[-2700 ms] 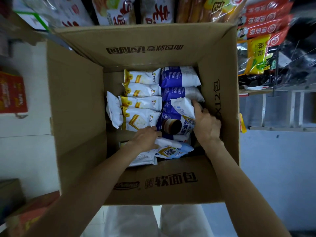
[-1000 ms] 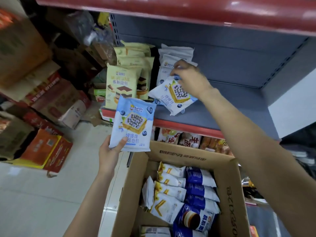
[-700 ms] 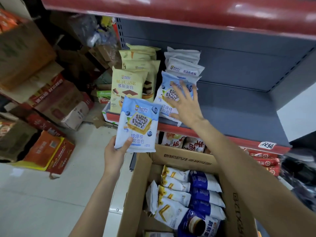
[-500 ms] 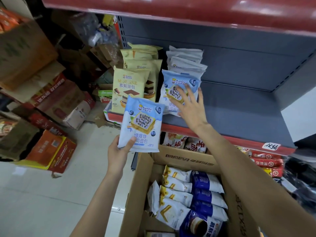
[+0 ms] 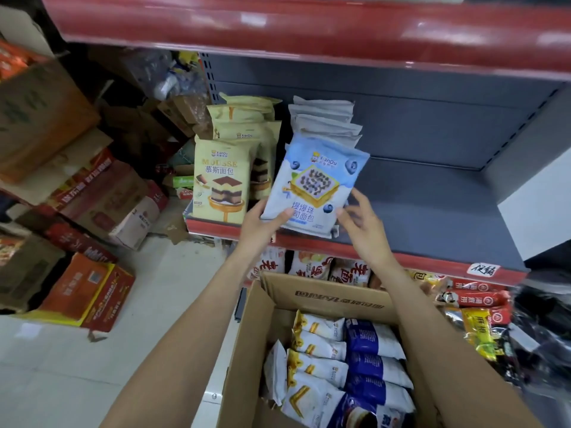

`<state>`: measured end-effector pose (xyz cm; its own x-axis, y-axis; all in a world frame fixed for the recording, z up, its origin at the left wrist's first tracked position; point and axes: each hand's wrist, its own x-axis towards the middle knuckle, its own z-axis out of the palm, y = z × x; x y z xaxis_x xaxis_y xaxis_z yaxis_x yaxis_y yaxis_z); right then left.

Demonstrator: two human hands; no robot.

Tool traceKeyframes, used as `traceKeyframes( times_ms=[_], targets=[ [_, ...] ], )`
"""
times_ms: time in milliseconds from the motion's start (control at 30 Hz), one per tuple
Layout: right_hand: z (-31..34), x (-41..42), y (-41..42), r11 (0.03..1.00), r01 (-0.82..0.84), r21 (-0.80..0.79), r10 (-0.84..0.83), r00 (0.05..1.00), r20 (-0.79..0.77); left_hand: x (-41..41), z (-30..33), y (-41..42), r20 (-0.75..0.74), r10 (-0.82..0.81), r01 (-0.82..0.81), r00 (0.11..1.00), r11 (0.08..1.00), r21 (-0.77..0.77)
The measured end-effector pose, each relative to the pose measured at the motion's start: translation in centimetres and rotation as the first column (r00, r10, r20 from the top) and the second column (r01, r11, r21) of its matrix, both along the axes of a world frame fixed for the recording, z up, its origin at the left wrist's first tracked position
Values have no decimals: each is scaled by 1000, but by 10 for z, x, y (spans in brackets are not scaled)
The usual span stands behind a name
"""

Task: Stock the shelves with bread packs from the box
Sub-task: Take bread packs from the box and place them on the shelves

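Bread pack [image 5: 315,183] in left hand [image 5: 262,222]

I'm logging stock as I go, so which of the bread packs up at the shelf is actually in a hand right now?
The pale blue blueberry pack: the left hand grips its lower corner. The yellow mousse packs stand untouched beside it.

Light: dim, even indoor lighting | Glare: white highlights glinting on top red shelf edge [image 5: 309,23] | Blur: right hand [image 5: 361,223] smearing | Edges: wide-angle lens bending shelf lines
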<state>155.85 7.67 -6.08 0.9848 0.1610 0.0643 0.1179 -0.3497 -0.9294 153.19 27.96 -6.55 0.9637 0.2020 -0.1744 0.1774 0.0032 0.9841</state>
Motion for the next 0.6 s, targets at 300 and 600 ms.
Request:
traceKeyframes(
  times_ms=[300,600],
  targets=[
    [-36,-5,-16,972,180,-151,-183,983,-8,50,-26,-33,94,-133,-7,987,539,842],
    [-40,-6,-5,956,196,-217,-191,981,47,32,-48,-22,209,-190,-70,959,557,827]
  ],
)
